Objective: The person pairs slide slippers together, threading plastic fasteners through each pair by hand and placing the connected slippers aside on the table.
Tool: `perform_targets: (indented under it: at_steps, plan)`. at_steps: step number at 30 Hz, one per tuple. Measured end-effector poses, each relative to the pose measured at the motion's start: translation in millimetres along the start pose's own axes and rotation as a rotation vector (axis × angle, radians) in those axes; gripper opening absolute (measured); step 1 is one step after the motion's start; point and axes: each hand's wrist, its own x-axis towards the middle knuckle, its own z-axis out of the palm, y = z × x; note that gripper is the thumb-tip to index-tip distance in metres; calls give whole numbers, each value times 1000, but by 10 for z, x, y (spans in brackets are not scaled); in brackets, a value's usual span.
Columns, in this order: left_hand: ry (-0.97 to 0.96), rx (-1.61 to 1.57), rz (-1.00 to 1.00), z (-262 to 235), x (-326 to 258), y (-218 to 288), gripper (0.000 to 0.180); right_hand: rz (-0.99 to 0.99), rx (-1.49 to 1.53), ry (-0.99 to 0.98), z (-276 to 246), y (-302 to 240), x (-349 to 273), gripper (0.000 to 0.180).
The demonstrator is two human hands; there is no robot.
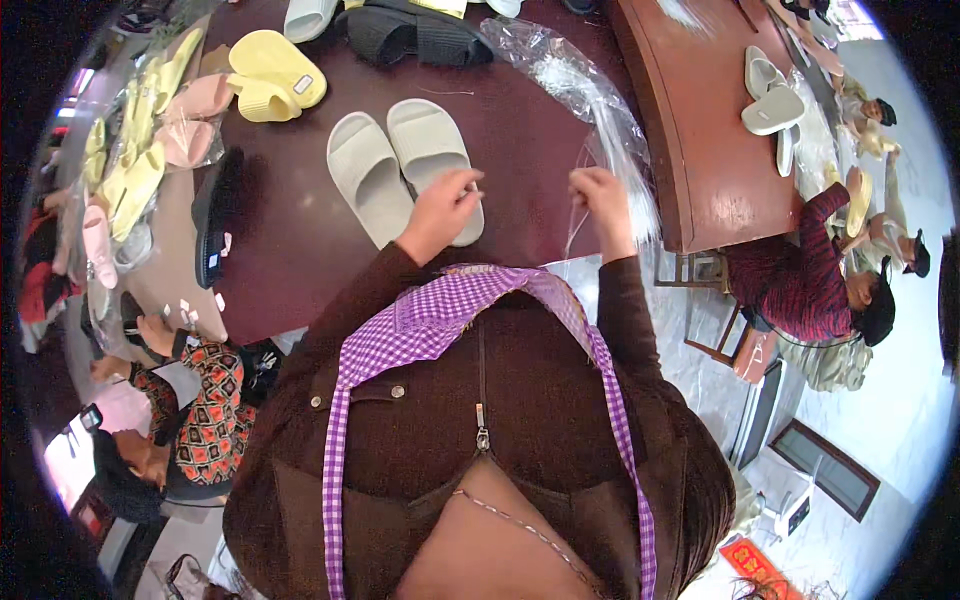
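A pair of light grey slide slippers [365,165] lies on the dark red table in front of me, soles down and side by side. My left hand [443,213] is over the right slipper's heel side, with thumb and fingertips pinched together. Whatever they hold, if anything, is too small to name. To the right, my right hand [604,204] is closed in a pinch on a thin clear strand [571,235] that hangs below the fingers. Beside it lies a bundle of fine clear plastic strands [622,135], partly in a crinkled clear bag [545,52].
Yellow slippers [275,75], black slippers [420,38] and bagged pink slippers [190,135] lie around the table's far and left sides. A dark slipper [212,220] stands at the left edge. Co-workers sit at left and right; another table [690,130] adjoins on the right.
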Motion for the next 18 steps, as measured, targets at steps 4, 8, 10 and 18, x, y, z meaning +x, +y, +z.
perform_targets:
  at_steps: [4, 8, 10, 18]
  plan:
    - [-1, 181, 350, 331, 455, 89, 28, 38, 34, -42, 159, 185, -6, 14]
    - [-247, 234, 552, 585, 860, 78, 24, 87, 71, -100, 101, 175, 28, 12]
    - [-412, 278, 624, 678, 1000, 41, 19, 87, 88, -137, 49, 175, 60, 12]
    - [-227, 42, 526, 868, 1124, -59, 10, -141, -246, 12, -439, -23, 445, 19]
